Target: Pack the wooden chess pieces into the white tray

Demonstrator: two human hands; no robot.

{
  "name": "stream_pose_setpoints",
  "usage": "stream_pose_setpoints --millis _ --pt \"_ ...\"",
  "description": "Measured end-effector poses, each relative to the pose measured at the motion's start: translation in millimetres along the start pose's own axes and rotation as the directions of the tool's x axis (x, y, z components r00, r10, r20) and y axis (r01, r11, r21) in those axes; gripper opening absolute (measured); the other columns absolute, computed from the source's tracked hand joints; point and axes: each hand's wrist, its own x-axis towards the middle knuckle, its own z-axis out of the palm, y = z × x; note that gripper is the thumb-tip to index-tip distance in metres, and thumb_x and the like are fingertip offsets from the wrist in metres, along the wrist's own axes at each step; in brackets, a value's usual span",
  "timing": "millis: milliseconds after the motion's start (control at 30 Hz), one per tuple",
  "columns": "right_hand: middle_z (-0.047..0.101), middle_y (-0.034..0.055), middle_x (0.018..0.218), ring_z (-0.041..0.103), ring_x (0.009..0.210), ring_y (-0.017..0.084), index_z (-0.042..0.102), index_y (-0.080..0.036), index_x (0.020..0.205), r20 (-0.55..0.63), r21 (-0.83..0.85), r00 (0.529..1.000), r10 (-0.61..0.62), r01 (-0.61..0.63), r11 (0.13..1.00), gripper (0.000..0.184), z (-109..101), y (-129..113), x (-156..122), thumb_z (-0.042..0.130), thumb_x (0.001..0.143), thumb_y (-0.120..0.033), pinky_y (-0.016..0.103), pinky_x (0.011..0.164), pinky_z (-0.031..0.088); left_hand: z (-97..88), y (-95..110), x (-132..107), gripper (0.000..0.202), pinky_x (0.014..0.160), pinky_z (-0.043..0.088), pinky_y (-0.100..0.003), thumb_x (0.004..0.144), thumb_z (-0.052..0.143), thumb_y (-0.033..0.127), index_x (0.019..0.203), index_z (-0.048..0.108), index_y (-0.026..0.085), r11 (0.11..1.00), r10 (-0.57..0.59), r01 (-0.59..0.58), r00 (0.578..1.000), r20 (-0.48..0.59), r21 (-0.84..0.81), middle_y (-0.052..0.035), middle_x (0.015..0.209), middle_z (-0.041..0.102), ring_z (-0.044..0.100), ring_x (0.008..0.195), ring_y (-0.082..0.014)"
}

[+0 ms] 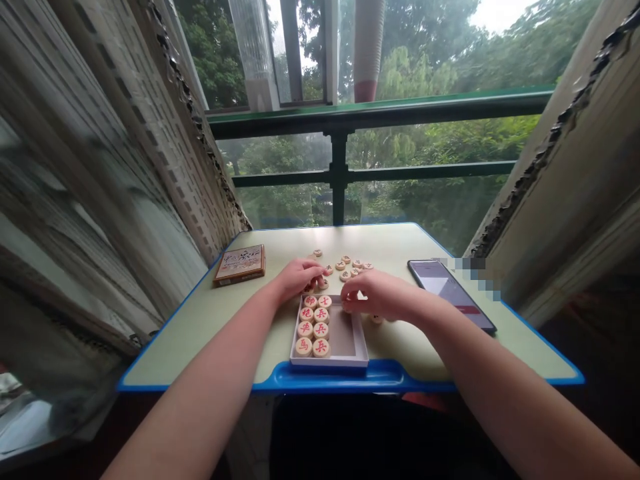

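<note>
A shallow white box (361,343) lies near the table's front edge. Two columns of round wooden xiangqi pieces (321,330) with red characters fill its left part; its right part shows bare bottom. Above the box's far right corner, my right hand (373,292) is closed in a pinch on a xiangqi piece (346,305), mostly covered by the fingers. My left hand (300,277) rests just beyond the box, its fingers bent down onto a xiangqi piece (324,284) on the table. Several loose pieces (345,275) lie scattered beyond and between both hands.
A brown decorated box lid (241,263) sits at the table's left. On the right lies a phone (450,293) with its screen lit. The table (200,340) has a blue rim and a blue front groove (340,380). Curtains hang on both sides, with a window and green railing (390,119) behind.
</note>
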Motion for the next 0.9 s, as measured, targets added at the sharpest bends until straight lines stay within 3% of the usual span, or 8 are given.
stream_pose_setpoints --millis 167,233,333,433,533,700,900 --pt "0.067 0.0052 0.076 0.058 0.074 0.018 0.072 -0.020 0.076 -0.048 -0.169 0.993 -0.108 0.098 0.981 0.010 3.4 3.0 2.5 0.065 0.078 -0.027 0.035 0.083 0.042 -1.7 1.8 -1.4 0.016 0.061 0.047 -0.028 0.067 0.057 0.022 0.069 0.070 0.012 0.997 -0.017 0.018 1.000 0.025 -0.071 -0.0050 0.061 0.065 0.058 0.060 -0.0137" --pt "0.067 0.0055 0.077 0.057 0.074 0.019 0.073 -0.020 0.077 -0.045 -0.178 0.995 -0.090 0.081 0.981 0.011 2.6 4.9 2.8 0.065 0.077 -0.028 0.035 0.081 0.042 -3.7 1.6 -2.1 0.017 0.066 0.049 -0.029 0.063 0.054 0.014 0.069 0.070 0.014 0.995 -0.053 0.057 0.997 0.061 -0.077 -0.0051 0.065 0.067 0.061 0.066 -0.0154" --pt "0.066 0.0036 0.069 0.056 0.068 0.017 0.074 -0.021 0.071 -0.017 -0.146 0.998 -0.065 0.062 0.987 0.010 0.8 6.5 1.8 0.065 0.076 -0.024 0.034 0.081 0.042 -9.5 -1.9 -1.2 0.035 0.070 0.049 -0.030 0.057 0.045 0.005 0.078 0.071 0.015 0.989 -0.092 0.105 0.989 0.114 -0.108 -0.0055 0.071 0.070 0.063 0.073 -0.0167" --pt "0.064 0.0021 0.061 0.055 0.065 0.017 0.073 -0.023 0.065 0.002 -0.076 0.999 -0.038 0.038 0.996 0.010 -1.7 3.4 -0.9 0.067 0.073 -0.025 0.031 0.077 0.043 -15.6 -7.0 1.2 0.045 0.073 0.050 -0.031 0.053 0.041 0.002 0.083 0.071 0.016 0.983 -0.072 0.095 0.987 0.147 -0.157 -0.0062 0.076 0.071 0.064 0.078 -0.0175" --pt "0.064 0.0020 0.065 0.055 0.069 0.017 0.074 -0.023 0.073 0.033 -0.010 0.999 -0.036 0.037 0.999 0.010 -4.3 -3.0 -3.9 0.069 0.068 -0.030 0.028 0.067 0.044 -18.0 -9.5 2.8 0.048 0.073 0.049 -0.031 0.049 0.039 0.002 0.083 0.070 0.015 0.979 -0.064 0.092 0.986 0.153 -0.180 -0.0062 0.076 0.071 0.063 0.077 -0.0172" --pt "0.062 0.0030 0.067 0.053 0.072 0.017 0.071 -0.019 0.073 0.065 -0.055 0.998 -0.024 0.027 0.998 0.011 -2.6 -7.3 -3.9 0.065 0.068 -0.028 0.028 0.067 0.042 -16.4 -6.0 2.0 0.050 0.072 0.047 -0.028 0.045 0.038 0.002 0.084 0.068 0.012 0.970 -0.102 0.136 0.980 0.172 -0.201 -0.0060 0.074 0.070 0.061 0.076 -0.0160" --pt "0.062 0.0047 0.074 0.052 0.078 0.020 0.066 -0.019 0.068 -0.037 -0.167 0.998 -0.051 0.044 0.985 0.014 1.8 -4.1 -2.5 0.068 0.067 -0.032 0.033 0.077 0.040 -14.2 -1.1 -0.9 0.036 0.063 0.043 -0.024 0.047 0.040 0.004 0.069 0.067 0.012 0.971 -0.127 0.154 0.980 0.151 -0.180 -0.0039 0.064 0.065 0.057 0.066 -0.0131"
